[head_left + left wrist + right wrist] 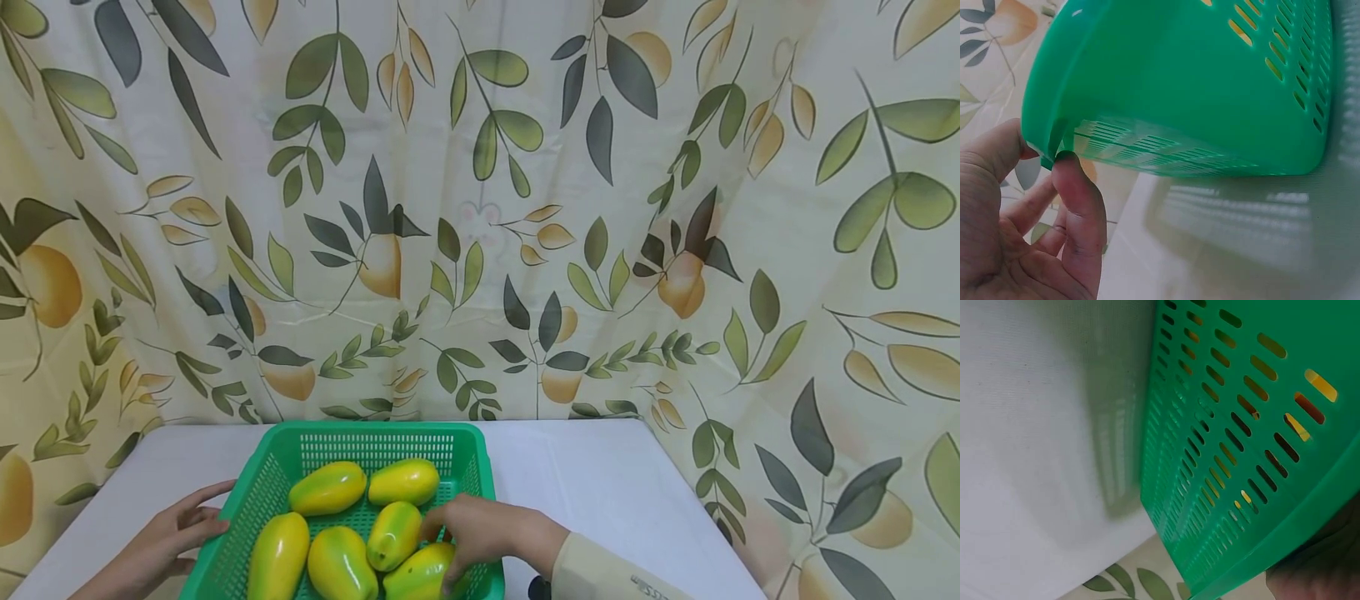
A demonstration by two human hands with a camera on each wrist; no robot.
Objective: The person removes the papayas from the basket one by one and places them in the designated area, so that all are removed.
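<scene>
A green plastic basket [468, 442] with slotted walls holds several yellow-green papayas, among them one at the back left [327, 488] and one at the front left [277, 557]. My left hand [176, 529] is at the basket's left rim; in the left wrist view its thumb and a finger [1079, 187] pinch the rim edge. Over the basket's right side, my right hand [480, 529] reaches in with bent fingers around the front-right papaya [418, 573]. Its fingertips are right beside the middle papaya [394, 535]. In the right wrist view the basket wall [1235, 431] hides most of that hand.
The basket stands on a table with a white cover [585, 483]. Behind it hangs a leaf-and-fruit patterned curtain [480, 250]. A small black object [538, 587] shows under the right wrist.
</scene>
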